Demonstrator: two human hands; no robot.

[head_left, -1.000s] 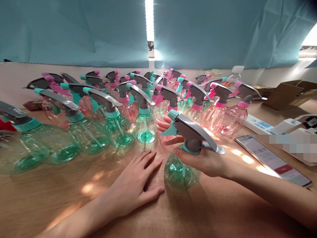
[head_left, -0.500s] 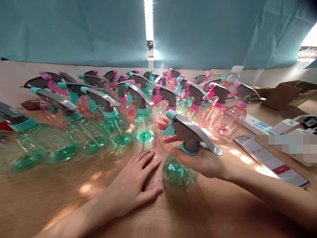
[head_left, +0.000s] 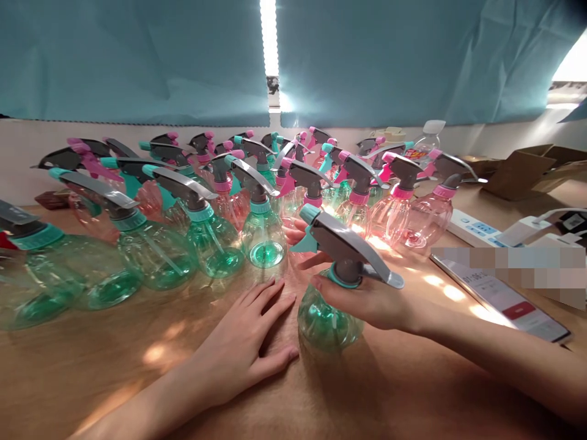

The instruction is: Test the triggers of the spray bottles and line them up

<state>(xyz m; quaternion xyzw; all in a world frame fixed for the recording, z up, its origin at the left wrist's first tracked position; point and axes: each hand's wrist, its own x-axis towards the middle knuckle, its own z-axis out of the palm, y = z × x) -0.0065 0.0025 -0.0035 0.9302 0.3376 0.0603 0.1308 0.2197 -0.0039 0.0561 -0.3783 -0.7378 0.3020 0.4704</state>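
Observation:
A green spray bottle (head_left: pixel 330 324) with a grey and turquoise trigger head stands upright on the wooden table near me. Around its neck is my right hand (head_left: pixel 367 299), thumb in front and fingers passing behind, their tips spread out on the left side. My left hand (head_left: pixel 250 333) lies palm down on the table, fingers stretched, just left of this bottle and holding nothing. Beyond my left fingertips stands another green spray bottle (head_left: pixel 265 235). More green bottles, one of them a clear green spray bottle (head_left: pixel 213 247), line up to the left.
Several pink spray bottles (head_left: pixel 428 214) and green ones crowd the back of the table (head_left: pixel 183 403). On the right lie a phone (head_left: pixel 499 299), a white power strip (head_left: pixel 477 226) with plugs and an open cardboard box (head_left: pixel 520 171). A blue-green curtain (head_left: pixel 137 61) hangs behind.
The view has shifted slightly, so most things sit a little farther left. Both hands and the near spray bottle keep their places relative to each other.

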